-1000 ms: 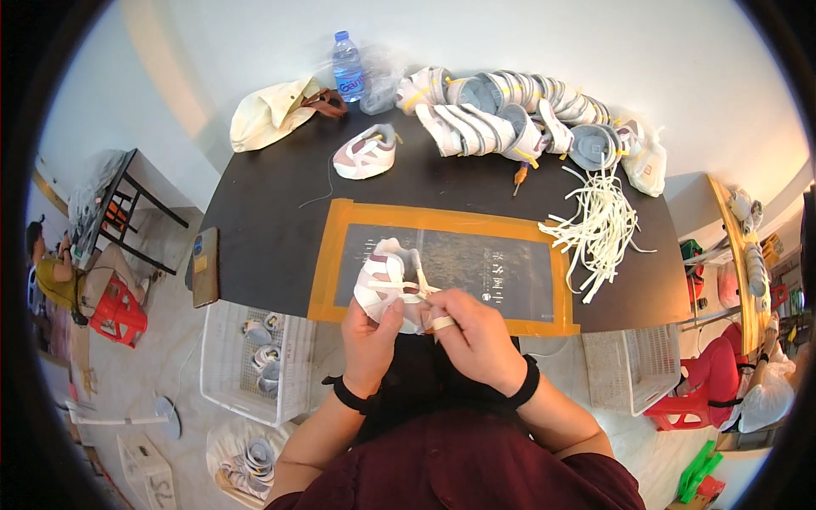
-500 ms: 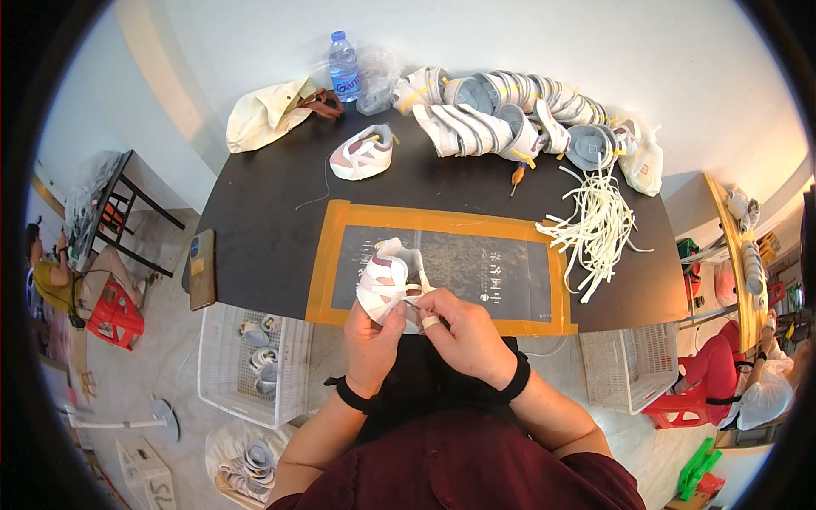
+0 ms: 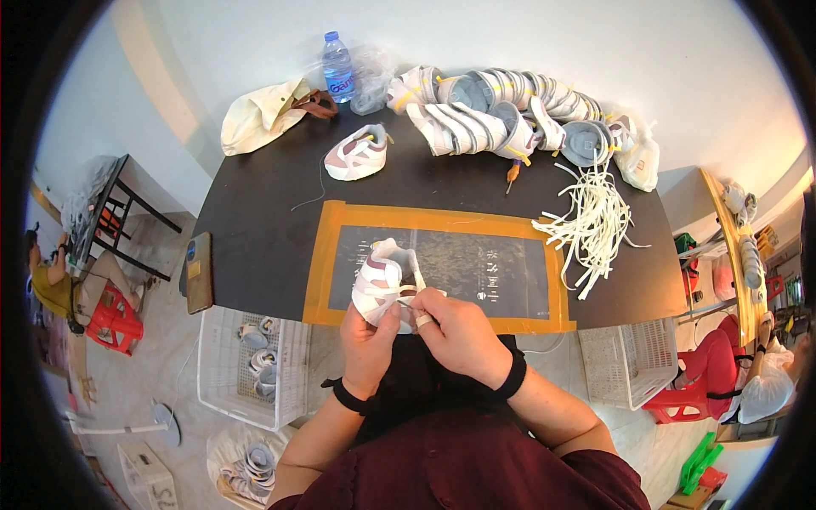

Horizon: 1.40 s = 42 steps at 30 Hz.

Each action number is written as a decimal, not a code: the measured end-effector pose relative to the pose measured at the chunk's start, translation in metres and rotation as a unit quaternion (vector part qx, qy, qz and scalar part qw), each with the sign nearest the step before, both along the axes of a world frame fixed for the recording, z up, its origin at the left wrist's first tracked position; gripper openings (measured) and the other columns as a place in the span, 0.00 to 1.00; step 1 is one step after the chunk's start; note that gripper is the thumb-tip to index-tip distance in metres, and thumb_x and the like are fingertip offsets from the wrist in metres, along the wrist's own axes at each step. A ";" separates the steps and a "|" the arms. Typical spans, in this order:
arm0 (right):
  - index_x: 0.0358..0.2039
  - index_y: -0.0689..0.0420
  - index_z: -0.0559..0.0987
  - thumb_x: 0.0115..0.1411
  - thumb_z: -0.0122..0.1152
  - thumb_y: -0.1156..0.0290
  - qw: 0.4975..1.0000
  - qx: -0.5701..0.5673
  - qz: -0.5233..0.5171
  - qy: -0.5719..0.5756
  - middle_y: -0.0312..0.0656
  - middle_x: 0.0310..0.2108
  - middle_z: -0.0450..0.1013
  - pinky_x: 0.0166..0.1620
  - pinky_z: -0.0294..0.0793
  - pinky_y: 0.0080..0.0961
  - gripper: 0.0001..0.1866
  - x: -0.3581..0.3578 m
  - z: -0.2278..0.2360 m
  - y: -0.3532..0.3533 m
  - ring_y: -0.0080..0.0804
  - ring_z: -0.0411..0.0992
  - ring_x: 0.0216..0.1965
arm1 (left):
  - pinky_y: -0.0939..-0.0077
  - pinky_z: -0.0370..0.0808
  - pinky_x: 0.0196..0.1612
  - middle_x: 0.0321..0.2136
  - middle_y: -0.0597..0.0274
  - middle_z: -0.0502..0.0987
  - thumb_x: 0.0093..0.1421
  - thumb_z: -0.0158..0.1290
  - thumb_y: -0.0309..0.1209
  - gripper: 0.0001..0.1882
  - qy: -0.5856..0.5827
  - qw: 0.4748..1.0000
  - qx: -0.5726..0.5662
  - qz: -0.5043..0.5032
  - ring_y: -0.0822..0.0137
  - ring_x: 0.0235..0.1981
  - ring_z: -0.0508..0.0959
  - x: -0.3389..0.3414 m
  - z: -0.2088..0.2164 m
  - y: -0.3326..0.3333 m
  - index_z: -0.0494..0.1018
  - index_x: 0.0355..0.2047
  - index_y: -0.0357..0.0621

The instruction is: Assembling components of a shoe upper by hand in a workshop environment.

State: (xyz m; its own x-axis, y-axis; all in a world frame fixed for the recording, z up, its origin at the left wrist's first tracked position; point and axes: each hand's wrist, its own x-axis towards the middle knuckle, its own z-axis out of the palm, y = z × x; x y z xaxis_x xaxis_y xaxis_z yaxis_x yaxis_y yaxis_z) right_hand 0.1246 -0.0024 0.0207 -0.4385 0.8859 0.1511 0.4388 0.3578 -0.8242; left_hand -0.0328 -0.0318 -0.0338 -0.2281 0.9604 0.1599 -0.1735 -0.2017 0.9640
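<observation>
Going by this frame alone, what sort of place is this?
Likely a shoe workshop: nested shoe uppers line the back of the dark table, a bundle of lace-like white strips lies on it, and a white plastic crate below holds more shoe pieces.

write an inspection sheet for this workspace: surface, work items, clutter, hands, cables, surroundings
Surface: dark table, orange-taped mat
Work items: pink-and-white shoe upper held over the mat's near side; loose upper, stacked uppers and white strips on the table
Clutter: bottle, cream cloth item, phone at left edge
Hands: left hand grips the held upper; right hand touches its right side, exact pinch unclear
Cables: thin pale cord below the table, purpose unclear
Surroundings: left crate holding uppers, right crate, left co-worker, right co-worker
</observation>
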 end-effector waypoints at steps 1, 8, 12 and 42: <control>0.36 0.58 0.72 0.63 0.52 0.73 1.000 0.000 0.000 0.000 0.50 0.28 0.75 0.34 0.74 0.37 0.04 -0.001 0.000 0.000 0.50 0.76 0.31 | 0.77 0.72 0.49 0.47 0.63 0.75 0.62 0.53 0.21 0.18 0.006 1.000 0.003 0.001 0.74 0.46 0.75 0.000 0.000 0.000 0.68 0.54 0.36; 0.36 0.57 0.72 0.62 0.52 0.72 0.999 0.017 -0.011 -0.025 0.52 0.28 0.75 0.34 0.74 0.42 0.04 -0.007 0.002 0.001 0.54 0.75 0.31 | 0.77 0.72 0.49 0.47 0.63 0.76 0.65 0.52 0.24 0.18 0.009 1.000 0.008 -0.006 0.74 0.46 0.75 -0.005 0.000 -0.001 0.69 0.54 0.36; 0.36 0.57 0.71 0.62 0.52 0.72 0.999 0.018 -0.023 -0.041 0.53 0.28 0.75 0.34 0.74 0.44 0.04 -0.009 0.002 0.002 0.56 0.75 0.31 | 0.77 0.72 0.49 0.47 0.62 0.76 0.65 0.53 0.26 0.18 0.031 1.000 -0.004 0.002 0.74 0.46 0.75 -0.003 0.003 -0.001 0.69 0.55 0.36; 0.35 0.57 0.69 0.59 0.52 0.74 0.973 -0.216 -0.026 -0.077 0.49 0.25 0.74 0.28 0.73 0.39 0.05 -0.030 0.016 0.046 0.45 0.75 0.26 | 0.77 0.71 0.37 0.32 0.60 0.76 0.63 0.55 0.26 0.09 0.200 0.976 -0.026 0.084 0.72 0.33 0.74 0.001 0.010 0.010 0.75 0.42 0.35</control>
